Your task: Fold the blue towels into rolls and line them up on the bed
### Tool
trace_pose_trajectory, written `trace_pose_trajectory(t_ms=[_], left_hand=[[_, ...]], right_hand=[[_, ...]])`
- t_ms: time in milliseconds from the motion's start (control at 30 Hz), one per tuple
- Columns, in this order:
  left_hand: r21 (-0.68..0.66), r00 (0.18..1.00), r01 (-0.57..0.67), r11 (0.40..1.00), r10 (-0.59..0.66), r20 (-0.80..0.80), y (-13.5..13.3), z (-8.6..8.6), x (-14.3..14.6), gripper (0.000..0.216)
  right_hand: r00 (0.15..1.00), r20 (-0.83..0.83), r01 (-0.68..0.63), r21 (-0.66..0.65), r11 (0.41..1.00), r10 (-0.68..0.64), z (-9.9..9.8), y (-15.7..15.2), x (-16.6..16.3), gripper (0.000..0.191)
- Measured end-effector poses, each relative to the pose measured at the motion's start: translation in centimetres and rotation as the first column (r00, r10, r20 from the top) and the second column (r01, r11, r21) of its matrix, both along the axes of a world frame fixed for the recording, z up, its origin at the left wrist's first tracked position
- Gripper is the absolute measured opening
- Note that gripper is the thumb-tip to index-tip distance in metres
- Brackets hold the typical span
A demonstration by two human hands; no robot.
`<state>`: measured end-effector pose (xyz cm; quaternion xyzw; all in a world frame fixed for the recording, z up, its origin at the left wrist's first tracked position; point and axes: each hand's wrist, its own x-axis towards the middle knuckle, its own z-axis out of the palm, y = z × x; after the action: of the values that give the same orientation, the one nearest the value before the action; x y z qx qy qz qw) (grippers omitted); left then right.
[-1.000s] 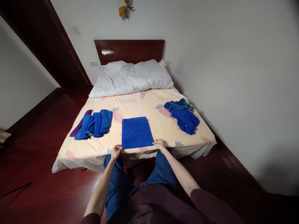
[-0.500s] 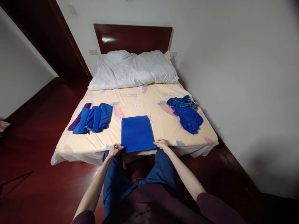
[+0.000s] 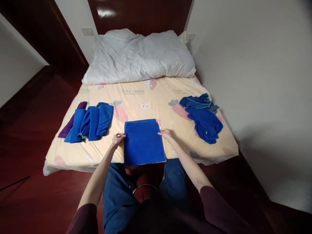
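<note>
I'm pinching the flat blue towel (image 3: 143,141) w/ both hands: my left hand (image 3: 118,139) is gripping its left edge, my right hand (image 3: 165,133) is gripping the right edge nr the far corner, and the towel's near end is hanging just over the bed (image 3: 97,152) edge. To my left, folded blue cloths (image 3: 91,122) are lying side by side w/ a purple cloth (image 3: 70,122) beside them; to my right a crumpled blue pile (image 3: 202,117) is sitting nr the wall. A white duvet (image 3: 138,55) is bunching at the head of the bed.

Blue towel (image 3: 143,141), folded to a flat rectangle. Lies smooth between both hands, which touch its left and right edges.
</note>
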<state>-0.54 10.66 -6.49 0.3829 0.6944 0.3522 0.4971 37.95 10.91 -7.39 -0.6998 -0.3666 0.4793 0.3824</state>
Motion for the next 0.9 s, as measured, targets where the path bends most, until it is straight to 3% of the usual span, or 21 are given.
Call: trace_pose_trajectory(t_ms=[200, 300, 400, 500, 633, 900], left_hand=[[0.039, 0.998, -0.033, 0.999, 0.035, -0.052, 7.4, -0.5, 0.8, 0.041], [0.108, 0.978, 0.075, 0.991, -0.052, -0.201, 9.5, -0.4, 1.0, 0.033], [0.128, 0.909, 0.243, 0.962, -0.179, -0.376, 10.6, -0.3, 0.9, 0.025], [0.101, 0.835, 0.323, 0.941, -0.233, -0.499, 11.0, -0.3, 0.7, 0.022], [0.074, 0.787, 0.344, 0.936, -0.244, -0.566, 11.3, -0.2, 0.4, 0.021], [0.025, 0.742, 0.268, 0.963, -0.19, -0.643, 12.9, -0.1, 1.0, 0.018]], right_hand=[[0.999, 0.051, -0.008, 0.045, 0.999, 0.006, -2.3, 8.2, -0.3, 0.03], [0.996, 0.075, -0.057, 0.07, 0.996, 0.052, -3.2, 10.7, -0.4, 0.023], [0.987, 0.088, -0.143, 0.085, 0.986, 0.135, -3.8, 11.8, -0.5, 0.012], [0.964, 0.145, -0.241, 0.121, 0.963, 0.223, -4.2, 12.0, -0.5, 0.006], [0.912, 0.318, -0.32, 0.163, 0.933, 0.257, -4.3, 12.2, -0.3, 0.014], [0.853, 0.488, -0.278, 0.125, 0.952, 0.185, -3.2, 13.7, -1.2, 0.018]])
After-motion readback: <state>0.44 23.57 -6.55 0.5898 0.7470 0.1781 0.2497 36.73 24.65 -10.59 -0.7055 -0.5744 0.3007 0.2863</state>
